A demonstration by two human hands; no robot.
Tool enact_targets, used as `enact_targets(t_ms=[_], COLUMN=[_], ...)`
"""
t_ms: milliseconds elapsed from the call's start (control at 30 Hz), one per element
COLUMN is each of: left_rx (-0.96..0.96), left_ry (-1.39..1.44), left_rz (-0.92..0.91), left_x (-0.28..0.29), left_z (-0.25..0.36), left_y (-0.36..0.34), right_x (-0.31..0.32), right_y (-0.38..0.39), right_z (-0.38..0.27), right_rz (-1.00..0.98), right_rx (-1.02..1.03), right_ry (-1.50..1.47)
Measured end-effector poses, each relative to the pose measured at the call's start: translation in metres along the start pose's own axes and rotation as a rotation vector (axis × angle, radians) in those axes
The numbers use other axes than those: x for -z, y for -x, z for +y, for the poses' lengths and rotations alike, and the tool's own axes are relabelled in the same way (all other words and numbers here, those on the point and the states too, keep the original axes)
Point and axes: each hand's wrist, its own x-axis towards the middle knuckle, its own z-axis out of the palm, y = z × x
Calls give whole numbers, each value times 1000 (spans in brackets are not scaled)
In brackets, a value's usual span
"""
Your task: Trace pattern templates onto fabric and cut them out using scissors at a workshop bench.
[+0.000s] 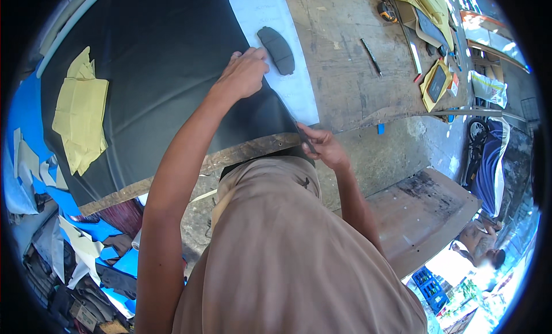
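A large black sheet (pixel 161 58) lies over the workbench, beside a white paper strip (pixel 299 104) bearing a dark, rounded flat piece (pixel 276 51). My left hand (pixel 244 72) has curled fingers gripping the black sheet's edge beside the paper. Lower right, at the bench's front edge, my right hand (pixel 326 147) is closed on a long dark tool (pixel 306 137), perhaps scissors, angled along the sheet's edge; its tip is too small to make out. A crumpled yellow pattern piece (pixel 77 115) rests on the sheet's left side.
The wooden bench top (pixel 345 63) holds a pen (pixel 371 56), tape measure (pixel 386 12) and yellow templates (pixel 432 84). Scraps (pixel 86 247) lie piled lower left. A brown board (pixel 408 219), covered motorbike (pixel 486 161) and another person (pixel 483 247) are at right.
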Motion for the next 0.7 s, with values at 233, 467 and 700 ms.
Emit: enact_targets(t_ms=[233, 467, 700], left_rx=[29, -5, -42], left_ry=[72, 109, 102], left_rz=[-16, -40, 44], left_x=[9, 18, 26], left_z=[-22, -40, -55], left_y=[-10, -25, -40], right_x=[-20, -26, -32], right_y=[-17, -27, -40], right_z=[0, -2, -11], right_rz=[50, 20, 57], right_rx=[12, 42, 12], right_ry=[-26, -55, -45])
